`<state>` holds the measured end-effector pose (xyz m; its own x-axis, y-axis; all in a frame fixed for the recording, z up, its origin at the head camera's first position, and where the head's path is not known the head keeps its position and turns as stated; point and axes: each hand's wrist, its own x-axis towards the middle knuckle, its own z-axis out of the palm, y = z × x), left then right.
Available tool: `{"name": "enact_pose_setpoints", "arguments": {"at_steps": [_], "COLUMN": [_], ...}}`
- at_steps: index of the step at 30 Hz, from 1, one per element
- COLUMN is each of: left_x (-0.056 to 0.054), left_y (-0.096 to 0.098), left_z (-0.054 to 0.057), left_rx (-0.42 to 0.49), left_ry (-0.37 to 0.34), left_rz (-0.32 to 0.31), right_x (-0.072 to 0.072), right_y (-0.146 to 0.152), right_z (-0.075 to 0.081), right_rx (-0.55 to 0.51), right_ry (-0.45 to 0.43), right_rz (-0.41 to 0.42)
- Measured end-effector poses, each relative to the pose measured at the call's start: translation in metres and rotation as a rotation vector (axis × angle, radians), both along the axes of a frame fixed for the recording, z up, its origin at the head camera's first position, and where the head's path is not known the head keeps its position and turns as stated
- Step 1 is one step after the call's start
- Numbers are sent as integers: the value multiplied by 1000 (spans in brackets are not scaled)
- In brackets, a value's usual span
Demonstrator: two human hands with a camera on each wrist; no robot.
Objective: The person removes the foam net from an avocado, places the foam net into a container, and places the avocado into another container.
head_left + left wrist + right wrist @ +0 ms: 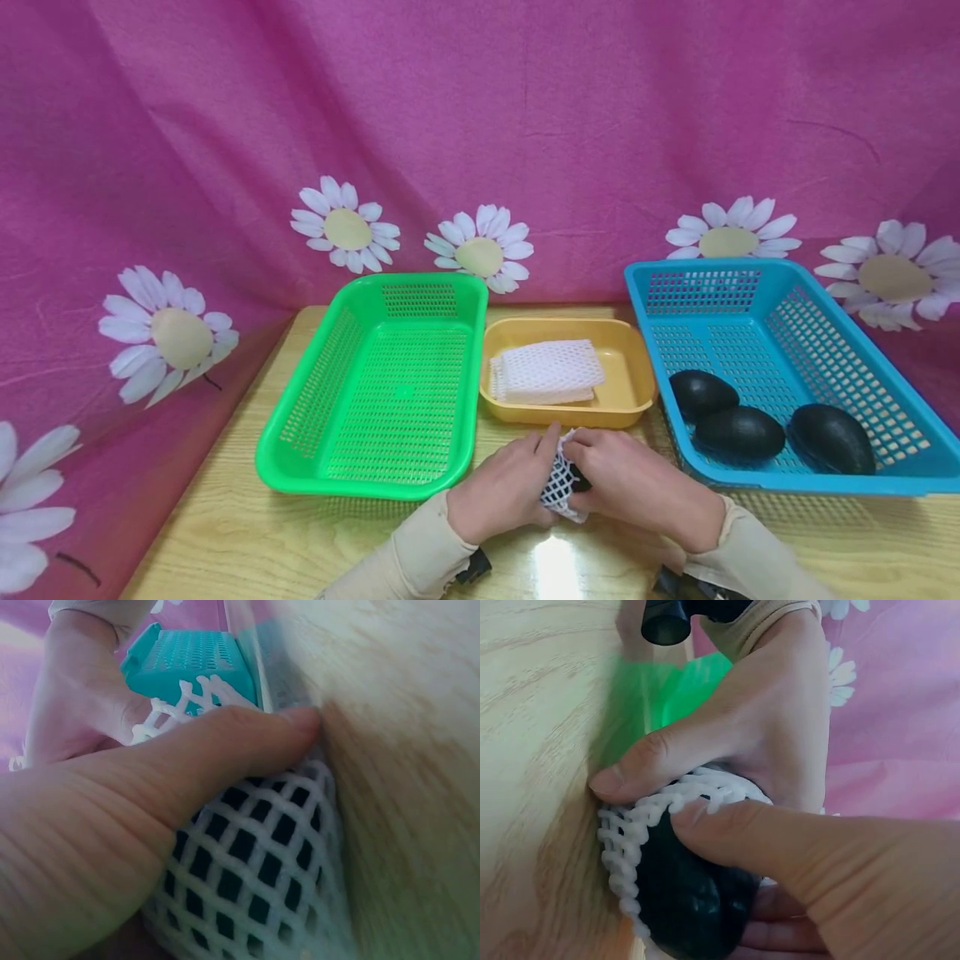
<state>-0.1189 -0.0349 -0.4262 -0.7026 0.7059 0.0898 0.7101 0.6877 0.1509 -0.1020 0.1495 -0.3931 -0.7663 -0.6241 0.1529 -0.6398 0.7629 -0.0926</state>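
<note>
Above the table in front of the yellow tray, both hands hold a glossy black-green oval fruit (694,892), partly inside a white foam net sleeve (251,862). My left hand (506,485) grips the sleeved part, its thumb lying across the mesh in the left wrist view. At the sleeve's mouth, my right hand (633,482) holds the bare end of the fruit, with the thumb on the net's rim and fingers beneath. More folded white foam nets (551,371) lie in the yellow tray (626,408). The fruit's far end is hidden by the net and left hand.
To the left stands a green basket (390,392) with nothing seen inside. A blue basket (720,333) on the right holds three dark oval fruits (738,433). Behind the wooden table (225,508) hangs a pink cloth (585,150) with daisies.
</note>
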Motion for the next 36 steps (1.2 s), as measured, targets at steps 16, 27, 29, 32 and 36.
{"name": "enact_pose_setpoints", "arguments": {"at_steps": [16, 27, 29, 32, 36], "left_x": [2, 3, 3, 3, 2], "left_y": [-2, -4, -4, -4, -1], "left_z": [2, 6, 6, 6, 5], "left_rx": [-23, -34, -41, -45, -46], "left_ry": [-25, -47, -40, -19, 30], "left_rz": [-15, 13, 14, 8, -3], "right_x": [0, -1, -1, -1, -1], "right_y": [3, 4, 3, 4, 6], "right_z": [0, 2, 3, 3, 3], "right_rx": [2, 13, 15, 19, 10], "right_ry": [-42, -69, -81, -94, -78], "right_rz": [-2, -25, -35, -44, -40]}}
